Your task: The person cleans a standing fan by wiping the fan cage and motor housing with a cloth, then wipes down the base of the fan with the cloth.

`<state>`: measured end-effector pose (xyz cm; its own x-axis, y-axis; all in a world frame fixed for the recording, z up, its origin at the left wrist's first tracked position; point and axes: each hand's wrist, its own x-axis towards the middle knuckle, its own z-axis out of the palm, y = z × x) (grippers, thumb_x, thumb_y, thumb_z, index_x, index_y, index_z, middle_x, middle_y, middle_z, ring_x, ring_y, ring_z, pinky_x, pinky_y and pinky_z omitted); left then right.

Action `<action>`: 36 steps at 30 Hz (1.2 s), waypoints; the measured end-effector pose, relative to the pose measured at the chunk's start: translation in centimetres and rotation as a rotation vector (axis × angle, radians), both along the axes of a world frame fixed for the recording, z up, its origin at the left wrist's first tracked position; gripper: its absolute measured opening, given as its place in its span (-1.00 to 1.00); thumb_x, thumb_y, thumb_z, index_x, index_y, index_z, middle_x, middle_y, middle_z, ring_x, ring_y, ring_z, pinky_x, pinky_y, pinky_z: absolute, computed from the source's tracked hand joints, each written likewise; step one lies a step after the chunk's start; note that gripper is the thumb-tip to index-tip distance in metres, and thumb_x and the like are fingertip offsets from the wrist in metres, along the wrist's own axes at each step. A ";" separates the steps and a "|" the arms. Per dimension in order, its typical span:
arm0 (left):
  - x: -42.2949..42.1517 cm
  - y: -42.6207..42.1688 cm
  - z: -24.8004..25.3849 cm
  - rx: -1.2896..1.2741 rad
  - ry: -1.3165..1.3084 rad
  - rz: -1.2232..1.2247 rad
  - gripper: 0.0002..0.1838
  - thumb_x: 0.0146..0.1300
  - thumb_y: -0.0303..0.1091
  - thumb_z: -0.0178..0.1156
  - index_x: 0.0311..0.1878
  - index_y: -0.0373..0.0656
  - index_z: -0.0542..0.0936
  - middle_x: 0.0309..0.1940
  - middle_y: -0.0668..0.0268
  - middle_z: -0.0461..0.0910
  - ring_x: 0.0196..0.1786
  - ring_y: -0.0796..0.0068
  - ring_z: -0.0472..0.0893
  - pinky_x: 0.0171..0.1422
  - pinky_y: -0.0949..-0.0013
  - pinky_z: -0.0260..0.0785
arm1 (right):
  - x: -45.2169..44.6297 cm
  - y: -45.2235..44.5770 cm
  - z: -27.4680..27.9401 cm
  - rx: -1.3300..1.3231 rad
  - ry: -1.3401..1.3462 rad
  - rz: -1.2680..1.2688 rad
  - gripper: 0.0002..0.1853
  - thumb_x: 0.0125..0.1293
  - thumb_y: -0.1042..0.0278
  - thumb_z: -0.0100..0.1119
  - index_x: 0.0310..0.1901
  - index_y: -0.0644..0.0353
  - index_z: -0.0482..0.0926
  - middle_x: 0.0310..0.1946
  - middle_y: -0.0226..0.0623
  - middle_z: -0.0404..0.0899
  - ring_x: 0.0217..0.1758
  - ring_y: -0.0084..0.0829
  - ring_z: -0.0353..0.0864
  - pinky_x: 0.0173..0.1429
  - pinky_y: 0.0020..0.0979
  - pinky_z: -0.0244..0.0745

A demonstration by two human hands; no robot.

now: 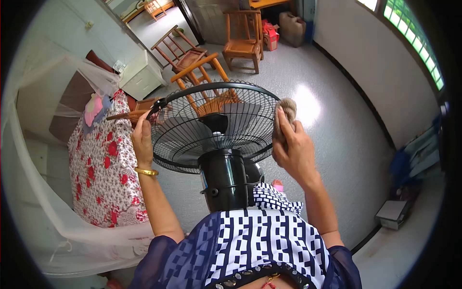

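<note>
A black electric fan (221, 176) stands upright right in front of me, its round wire guard (180, 103) facing away and its motor housing toward my body. At the guard's left rim is my left hand (142, 139), with a gold bangle on the wrist; its fingers are closed on the edge and partly hidden. On the opposite side, my right hand (294, 147) grips a bunched greyish-brown rag (287, 110) and presses it to the right rim. Fan blades show through the wires.
Several wooden chairs (243, 45) stand beyond the fan. To the left are a bed with a floral cover (103, 164), a mosquito net (41, 192) and a white cabinet (143, 74). A red box (271, 36) and a jerrycan (292, 29) sit at the back.
</note>
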<state>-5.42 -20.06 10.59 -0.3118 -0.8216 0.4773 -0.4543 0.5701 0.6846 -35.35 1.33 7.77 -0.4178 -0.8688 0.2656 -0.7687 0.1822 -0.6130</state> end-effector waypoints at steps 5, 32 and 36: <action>-0.5 0.3 -0.1 -0.057 0.033 0.058 -0.43 0.47 0.08 -0.13 0.10 -0.27 0.55 -0.25 0.30 0.63 -0.23 0.60 0.51 -0.10 0.50 0.34 | 1.8 1.7 -0.9 0.024 -0.022 0.156 -0.27 0.12 0.37 0.11 0.40 0.11 0.24 -0.09 0.12 0.49 -0.23 -0.06 0.60 -0.11 -0.14 0.57; -0.7 -0.9 -1.0 -0.254 0.035 -0.058 -0.35 0.42 0.20 -0.15 0.16 -0.22 0.53 0.02 0.10 0.61 0.05 0.24 0.61 0.10 0.35 0.40 | 1.6 -2.6 8.1 -0.212 0.232 0.196 -0.44 0.11 0.42 0.14 0.24 0.02 0.48 -0.37 -0.15 0.47 -0.44 -0.23 0.54 -0.33 -0.26 0.43; -0.6 -1.0 -1.0 -0.266 0.013 -0.048 -0.35 0.40 0.21 -0.12 0.12 -0.21 0.55 -0.01 0.09 0.61 -0.04 0.26 0.63 0.04 0.35 0.42 | 1.0 -5.7 10.3 -0.045 0.388 0.154 -0.47 0.14 0.36 0.10 0.22 0.01 0.50 -0.32 -0.19 0.48 -0.34 -0.21 0.56 -0.18 -0.23 0.46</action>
<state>-6.01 -21.07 9.61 -0.3398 -0.6509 0.6789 -0.4141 0.7517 0.5134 -34.32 -4.36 18.10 -0.1449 -0.8972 0.4171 -0.9605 0.0263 -0.2770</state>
